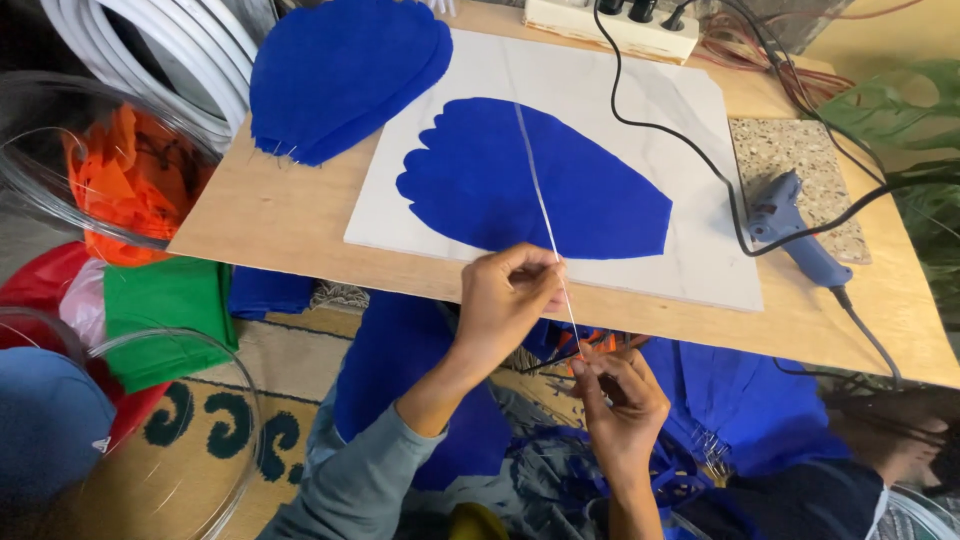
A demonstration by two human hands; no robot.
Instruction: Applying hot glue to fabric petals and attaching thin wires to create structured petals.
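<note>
At the left of the counter (290,215) a stack of blue petal cut-outs (345,70) waits, seemingly unworked. On the white board (690,265) one blue petal (480,180) lies flat, a thin white wire (535,175) laid along its middle but, I judge, not yet glued. The left hand (505,300) pinches the wire; the right hand (620,405) grips its lower end. The blue glue gun (795,230) rests aside.

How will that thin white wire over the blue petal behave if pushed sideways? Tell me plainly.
The wire looks springy rather than floppy: it runs straight across the blue petal. Being thin, it is probably light. Pinched by the left hand and right hand, it would likely pivot.
</note>
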